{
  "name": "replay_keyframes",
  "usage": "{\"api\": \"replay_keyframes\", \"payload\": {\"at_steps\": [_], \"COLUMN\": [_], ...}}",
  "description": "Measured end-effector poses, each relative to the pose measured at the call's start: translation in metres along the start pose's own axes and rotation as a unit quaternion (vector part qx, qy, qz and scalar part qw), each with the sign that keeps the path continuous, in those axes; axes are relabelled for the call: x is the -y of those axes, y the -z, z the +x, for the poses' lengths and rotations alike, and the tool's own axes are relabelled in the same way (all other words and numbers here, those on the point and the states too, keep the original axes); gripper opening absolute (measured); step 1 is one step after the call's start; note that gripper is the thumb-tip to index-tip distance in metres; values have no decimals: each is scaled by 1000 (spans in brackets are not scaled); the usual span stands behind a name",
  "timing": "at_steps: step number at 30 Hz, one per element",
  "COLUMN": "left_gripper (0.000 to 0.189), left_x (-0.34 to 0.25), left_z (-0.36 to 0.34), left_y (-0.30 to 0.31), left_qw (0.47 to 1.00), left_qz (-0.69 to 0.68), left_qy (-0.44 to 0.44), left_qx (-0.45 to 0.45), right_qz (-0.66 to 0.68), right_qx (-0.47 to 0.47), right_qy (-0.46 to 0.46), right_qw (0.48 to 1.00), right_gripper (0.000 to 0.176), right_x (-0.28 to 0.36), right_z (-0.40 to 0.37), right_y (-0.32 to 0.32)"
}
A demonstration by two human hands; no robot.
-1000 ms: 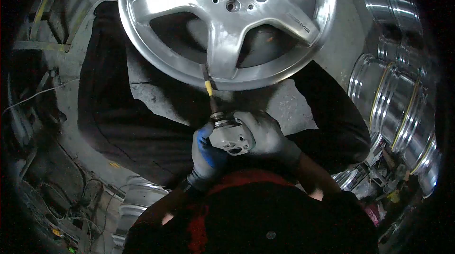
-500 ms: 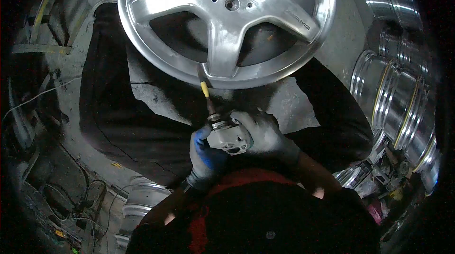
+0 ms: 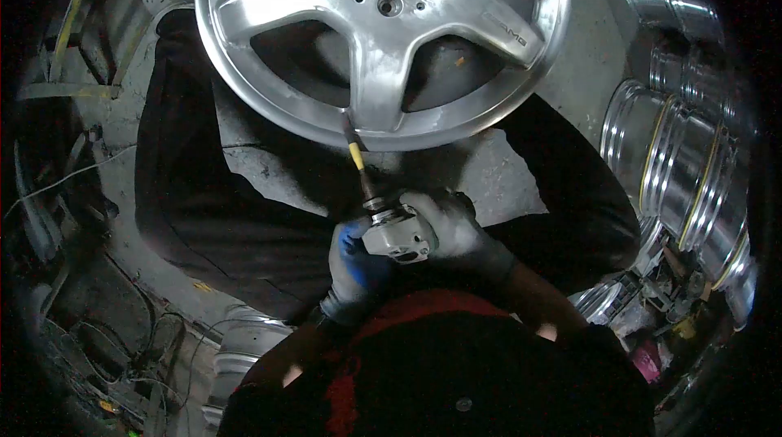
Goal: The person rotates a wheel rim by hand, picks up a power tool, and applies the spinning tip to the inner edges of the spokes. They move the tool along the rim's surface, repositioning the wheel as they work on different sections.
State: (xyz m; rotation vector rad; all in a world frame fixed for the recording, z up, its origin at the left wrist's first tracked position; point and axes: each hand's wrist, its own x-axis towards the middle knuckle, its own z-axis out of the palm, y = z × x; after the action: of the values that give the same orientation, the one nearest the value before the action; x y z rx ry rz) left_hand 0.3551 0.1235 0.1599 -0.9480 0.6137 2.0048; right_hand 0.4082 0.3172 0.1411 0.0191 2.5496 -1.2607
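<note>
A silvery alloy wheel rim with broad spokes lies in front of me, its top cut off by the view's edge. Both my gloved hands are closed around a grey-headed angle grinder held close to my body. My left hand, in a grey and blue glove, grips its left side. Around the right side wraps my right hand, hiding most of the tool's body. From the head a shaft with a yellow band reaches forward; its dark tip meets the rim beside the base of the near spoke.
Several shiny rims stand stacked along the right. Another rim lies at lower left, near tangled cables. A metal frame stands at upper left. My bent legs flank the work.
The view has shifted slightly, so the rim sits a little further left and up. The grinder has moved a little right relative to the rim, its tip still at the same spoke base.
</note>
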Motion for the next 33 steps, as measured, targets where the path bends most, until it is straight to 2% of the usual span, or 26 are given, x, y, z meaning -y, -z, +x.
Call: {"api": "replay_keyframes", "payload": {"at_steps": [2, 3, 5, 6, 8, 11, 12, 13, 14, 15, 16, 17, 20, 22, 24, 25, 26, 27, 29, 31, 33], "left_gripper": [51, 51, 49, 49, 48, 48, 48, 48, 48, 48, 48, 47, 46, 46, 46, 45, 44, 44, 42, 41, 41], "left_x": [7, 14, 21, 22, 10, 5, 12, 27, 30, 31, 22, 17, 17, 15, 22, 37, 46, 44, 41, 41, 39], "left_z": [4, 7, 12, 12, 10, 9, 12, 18, 20, 21, 21, 20, 21, 18, 23, 32, 38, 36, 31, 35, 33], "left_y": [14, 24, 33, 38, 22, -1, 13, 39, 41, 44, 28, 19, 23, 24, 40, 69, 85, 82, 71, 70, 66], "left_qw": [970, 970, 986, 986, 999, 998, 998, 982, 933, 933, 979, 995, 996, 996, 994, 969, 920, 921, 916, 921, 927], "left_qz": [227, 225, 114, 114, 26, 0, -1, 169, 334, 332, 189, 42, 5, 44, 84, 236, 382, 380, 382, 368, 354], "left_qy": [-78, -78, -106, -107, -23, -12, -14, -76, -135, -137, -57, 25, 25, 14, 6, -30, -67, -68, -57, -68, -77], "left_qx": [41, 41, 57, 57, 37, 62, 64, 44, 22, 23, 54, 84, 89, 78, 71, 66, 59, 59, 108, 105, 100], "right_qz": [3, 7, -2, -10, -13, -31, -42, -44, -33, -22, -23, -29, -8, 22, -19, -21, -1, 20, 5, -8, -30], "right_qx": [-17, -35, -49, -65, -47, -38, -48, -47, -63, -79, -78, -66, -42, -27, 0, 0, -9, -17, -16, -17, 0], "right_qy": [14, 28, 46, 63, 44, 32, 40, 42, 48, 53, 55, 51, 39, 30, 33, 34, 31, 29, 37, 46, 35], "right_qw": [1000, 999, 998, 996, 998, 998, 997, 997, 996, 995, 995, 996, 998, 999, 999, 999, 999, 999, 999, 999, 999], "right_gripper": [49, 49, 50, 51, 52, 53, 53, 53, 53, 54, 54, 55, 59, 60, 79, 79, 66, 53, 49, 46, 82], "right_x": [0, 0, 0, 0, -10, -15, -15, -16, -19, -21, -20, -16, -15, -14, -16, -17, -18, -18, -16, -13, -6], "right_z": [-1, -2, 1, 2, -1, -3, -2, -4, -8, -11, -12, -11, -8, -8, -13, -14, -14, -15, -15, -13, -11], "right_y": [4, 6, 4, 4, -6, -7, -7, -6, -5, -3, 0, 4, 3, 1, 5, 8, 11, 12, 14, 16, 18]}}
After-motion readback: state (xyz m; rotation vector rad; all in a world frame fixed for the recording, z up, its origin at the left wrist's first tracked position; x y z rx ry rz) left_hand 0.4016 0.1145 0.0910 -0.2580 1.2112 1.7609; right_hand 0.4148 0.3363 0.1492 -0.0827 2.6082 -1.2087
